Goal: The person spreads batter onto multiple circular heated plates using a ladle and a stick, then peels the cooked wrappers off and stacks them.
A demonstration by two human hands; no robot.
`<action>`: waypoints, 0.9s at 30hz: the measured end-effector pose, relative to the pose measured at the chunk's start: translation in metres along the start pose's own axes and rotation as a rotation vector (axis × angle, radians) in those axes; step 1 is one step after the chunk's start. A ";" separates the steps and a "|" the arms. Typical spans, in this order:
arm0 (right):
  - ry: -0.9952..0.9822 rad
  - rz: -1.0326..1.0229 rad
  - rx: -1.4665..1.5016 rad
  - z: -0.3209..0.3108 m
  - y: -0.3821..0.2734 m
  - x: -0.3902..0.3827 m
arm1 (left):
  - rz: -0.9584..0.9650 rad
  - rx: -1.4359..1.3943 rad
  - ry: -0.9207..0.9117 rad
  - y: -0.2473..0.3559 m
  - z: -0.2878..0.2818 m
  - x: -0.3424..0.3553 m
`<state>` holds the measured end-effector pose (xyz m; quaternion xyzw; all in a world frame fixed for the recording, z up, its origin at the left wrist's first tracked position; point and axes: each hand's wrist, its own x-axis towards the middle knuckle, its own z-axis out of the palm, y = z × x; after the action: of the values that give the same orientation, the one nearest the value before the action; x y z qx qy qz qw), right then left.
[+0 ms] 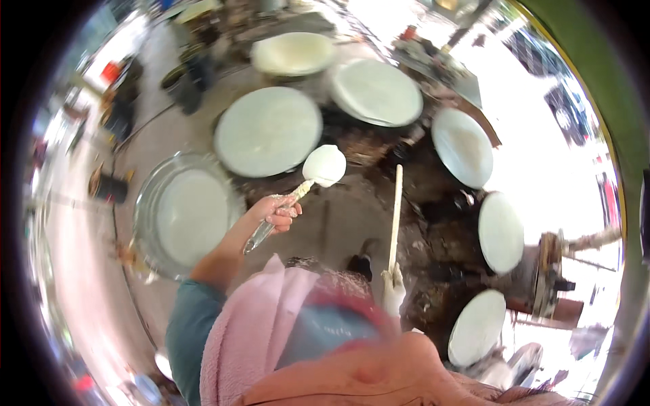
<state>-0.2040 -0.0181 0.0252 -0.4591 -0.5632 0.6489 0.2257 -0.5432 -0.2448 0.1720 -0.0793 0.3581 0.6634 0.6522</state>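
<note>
Head: 1 ladle (324, 166), left fingers (282, 219); 1 stick (396, 220), right fingers (394, 284); 6 pale discs (268, 132)

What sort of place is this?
Probably an open-sided cooking workshop: several round pale discs, perhaps griddles, form an arc, a large basin holds something white, and the left hand grips a ladle.

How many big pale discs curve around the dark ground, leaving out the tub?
6. Across the top: left disc, topmost disc, third disc right of them. Down the right: upper disc, middle disc, lower disc. Others may be hidden.
</note>
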 end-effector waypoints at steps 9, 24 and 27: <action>0.362 0.055 -0.073 -0.145 -0.009 0.121 | -0.015 0.504 -0.272 0.037 0.227 0.285; 0.428 0.283 -0.667 -0.140 -0.128 0.415 | 0.355 0.922 -0.018 0.003 0.341 0.668; 0.514 0.048 -0.091 -0.130 -0.107 0.422 | 0.767 1.352 -0.101 0.019 0.268 0.706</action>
<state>-0.3188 0.4205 -0.0109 -0.6319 -0.5048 0.4901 0.3251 -0.5604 0.4831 -0.0287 0.4953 0.6571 0.4830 0.2995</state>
